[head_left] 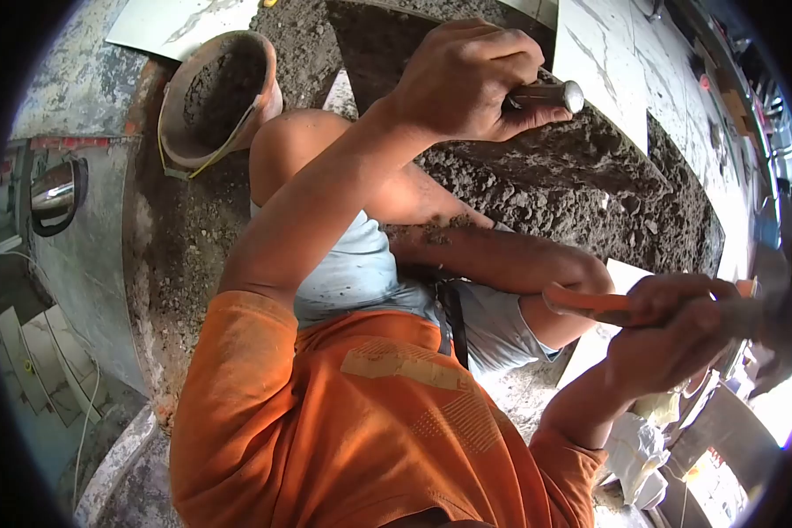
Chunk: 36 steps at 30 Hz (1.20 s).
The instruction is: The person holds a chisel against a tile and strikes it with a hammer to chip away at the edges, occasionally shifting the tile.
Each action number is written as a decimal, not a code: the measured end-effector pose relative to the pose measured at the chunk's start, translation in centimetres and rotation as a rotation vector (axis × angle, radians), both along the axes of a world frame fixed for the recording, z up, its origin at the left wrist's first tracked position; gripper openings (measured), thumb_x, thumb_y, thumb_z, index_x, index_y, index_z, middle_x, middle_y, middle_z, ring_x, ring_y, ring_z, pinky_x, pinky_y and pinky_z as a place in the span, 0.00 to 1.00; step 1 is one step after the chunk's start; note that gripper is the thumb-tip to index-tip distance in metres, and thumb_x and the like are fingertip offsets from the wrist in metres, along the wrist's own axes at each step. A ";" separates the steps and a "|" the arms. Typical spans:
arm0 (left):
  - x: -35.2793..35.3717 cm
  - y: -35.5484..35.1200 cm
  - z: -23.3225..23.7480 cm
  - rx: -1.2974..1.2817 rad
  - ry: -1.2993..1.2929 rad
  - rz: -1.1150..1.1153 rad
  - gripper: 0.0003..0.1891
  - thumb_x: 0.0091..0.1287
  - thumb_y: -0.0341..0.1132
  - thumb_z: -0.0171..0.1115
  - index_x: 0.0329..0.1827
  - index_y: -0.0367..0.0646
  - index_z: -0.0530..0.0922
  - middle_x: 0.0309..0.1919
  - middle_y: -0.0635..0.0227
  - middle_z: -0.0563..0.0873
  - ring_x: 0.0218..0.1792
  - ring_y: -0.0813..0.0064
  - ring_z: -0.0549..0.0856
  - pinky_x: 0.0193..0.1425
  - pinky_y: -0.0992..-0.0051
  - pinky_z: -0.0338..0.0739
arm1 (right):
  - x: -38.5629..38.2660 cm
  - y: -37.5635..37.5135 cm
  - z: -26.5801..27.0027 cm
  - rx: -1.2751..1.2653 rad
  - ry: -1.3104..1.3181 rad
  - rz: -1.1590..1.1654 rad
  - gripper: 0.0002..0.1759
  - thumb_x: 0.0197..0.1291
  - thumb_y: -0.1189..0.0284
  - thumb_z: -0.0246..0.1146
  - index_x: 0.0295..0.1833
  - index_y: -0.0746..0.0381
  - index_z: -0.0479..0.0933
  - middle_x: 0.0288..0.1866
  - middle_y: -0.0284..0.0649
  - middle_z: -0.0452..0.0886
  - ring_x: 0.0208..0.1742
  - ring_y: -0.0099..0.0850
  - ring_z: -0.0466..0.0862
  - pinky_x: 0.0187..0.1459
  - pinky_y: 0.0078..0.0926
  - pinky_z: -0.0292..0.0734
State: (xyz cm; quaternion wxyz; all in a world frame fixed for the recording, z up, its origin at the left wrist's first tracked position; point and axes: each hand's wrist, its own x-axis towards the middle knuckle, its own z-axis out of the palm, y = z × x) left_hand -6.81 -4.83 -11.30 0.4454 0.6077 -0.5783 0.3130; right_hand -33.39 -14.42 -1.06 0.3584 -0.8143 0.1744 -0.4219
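Note:
My left hand (480,79) is closed around a tool handle with a round metal end cap (574,97); the working end is hidden. Under this hand lies dark, clumpy mortar (537,198), with a dark straight-edged area beside it. At the right, my right hand (664,339) is wrapped round a hammer-like tool with an orange handle (590,302). Its dark, blurred head (776,321) points away to the right, near the view's edge. Both hands are held up off the ground and well apart.
A clay-coloured bucket (271,88) with mortar inside stands beyond my bent knee at upper left. White marbled tiles (594,53) lie at the top right. A shiny metal object (55,195) is at far left. Crumpled white bags (634,453) lie at lower right.

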 end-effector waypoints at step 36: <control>1.9 5.3 2.1 -0.381 0.129 -0.358 0.29 0.78 0.61 0.52 0.38 0.38 0.72 0.22 0.60 0.83 0.24 0.66 0.86 0.35 0.60 0.88 | 10.6 -4.0 -7.1 -0.001 0.135 -0.167 0.12 0.75 0.66 0.63 0.54 0.62 0.81 0.43 0.42 0.90 0.41 0.33 0.89 0.46 0.33 0.81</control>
